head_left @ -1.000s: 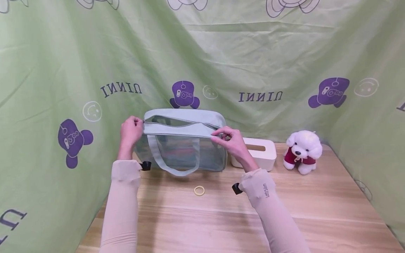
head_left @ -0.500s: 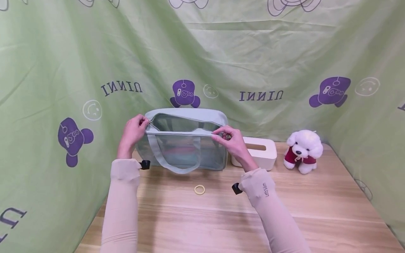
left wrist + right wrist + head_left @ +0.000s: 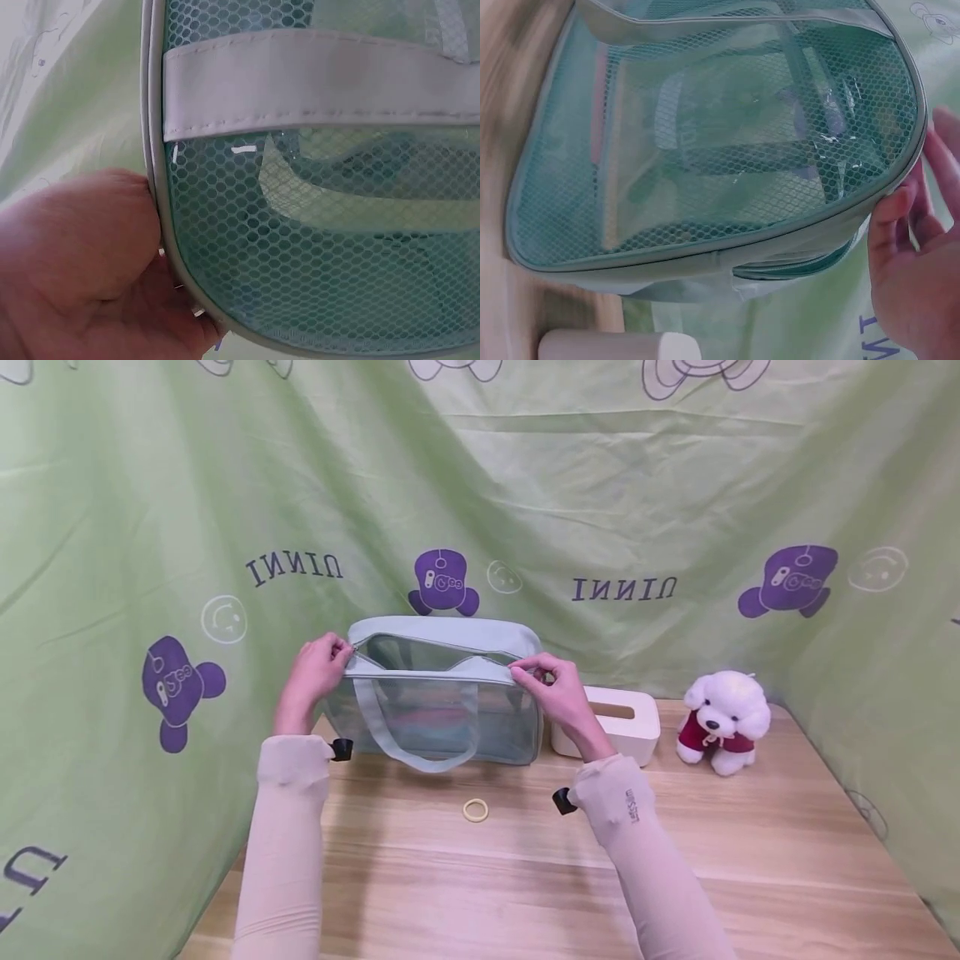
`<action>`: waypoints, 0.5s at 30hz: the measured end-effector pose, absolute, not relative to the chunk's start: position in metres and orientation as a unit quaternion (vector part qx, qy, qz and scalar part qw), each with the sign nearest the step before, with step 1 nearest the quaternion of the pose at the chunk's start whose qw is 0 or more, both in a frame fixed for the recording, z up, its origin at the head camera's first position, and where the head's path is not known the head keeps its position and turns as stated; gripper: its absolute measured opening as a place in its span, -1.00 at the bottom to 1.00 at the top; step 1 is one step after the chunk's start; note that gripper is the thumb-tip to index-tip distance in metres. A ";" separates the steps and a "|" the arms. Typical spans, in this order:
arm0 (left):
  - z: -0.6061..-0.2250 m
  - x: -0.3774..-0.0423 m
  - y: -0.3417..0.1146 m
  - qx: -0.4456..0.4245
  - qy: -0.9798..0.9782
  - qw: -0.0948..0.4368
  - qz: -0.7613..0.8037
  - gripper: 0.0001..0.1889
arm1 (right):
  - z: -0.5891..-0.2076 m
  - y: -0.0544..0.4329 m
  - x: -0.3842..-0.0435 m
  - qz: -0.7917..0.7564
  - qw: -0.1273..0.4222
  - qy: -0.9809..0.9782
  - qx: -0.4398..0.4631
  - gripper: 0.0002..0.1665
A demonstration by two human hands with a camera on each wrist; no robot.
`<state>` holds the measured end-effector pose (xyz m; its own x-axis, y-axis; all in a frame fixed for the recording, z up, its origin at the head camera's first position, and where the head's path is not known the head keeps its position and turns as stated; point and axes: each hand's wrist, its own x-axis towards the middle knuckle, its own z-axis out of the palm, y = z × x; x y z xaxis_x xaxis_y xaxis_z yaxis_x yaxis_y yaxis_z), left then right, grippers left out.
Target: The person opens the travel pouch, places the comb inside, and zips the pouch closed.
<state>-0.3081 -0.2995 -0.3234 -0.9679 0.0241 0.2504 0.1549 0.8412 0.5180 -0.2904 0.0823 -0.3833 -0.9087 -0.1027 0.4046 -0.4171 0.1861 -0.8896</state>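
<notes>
A pale green see-through bag (image 3: pixel 420 735) with a mesh end panel (image 3: pixel 300 255) stands upright at the back of the table. Its top zipper (image 3: pixel 420 637) gapes over most of its length, and a strap handle (image 3: pixel 375 727) hangs down the front. At the left end of that zipper, the left hand (image 3: pixel 313 668) pinches with thumb and fingertips; small metal glints show beside the fingers in the left wrist view. My right hand (image 3: pixel 558 693) pinches the bag's top edge near its right corner, thumb in front. Something pinkish (image 3: pixel 438 718) shows through the bag's front.
A white tissue box (image 3: pixel 626 727) stands right of the bag, partly behind the right hand. Farther right sits a white plush dog (image 3: pixel 723 722) in red. One yellow ring (image 3: pixel 476 811) lies in front of the bag. Green curtain (image 3: pixel 637 485) hangs behind and at both sides.
The bag's mouth has spread wider, then narrowed somewhat, its front flap now lower than at first. The left hand has shifted slightly right and the right hand slightly toward the right corner.
</notes>
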 end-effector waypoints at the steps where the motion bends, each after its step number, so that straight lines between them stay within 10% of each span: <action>1: -0.323 -0.308 -0.300 -0.046 -0.952 0.115 -0.278 -0.70 | -0.382 0.082 -0.292 0.610 0.130 -0.763 0.168 -0.74; 15: -0.329 -0.311 -0.292 0.008 -0.947 0.132 -0.294 -0.64 | -0.368 0.074 -0.315 0.485 0.073 -0.853 0.177 -0.59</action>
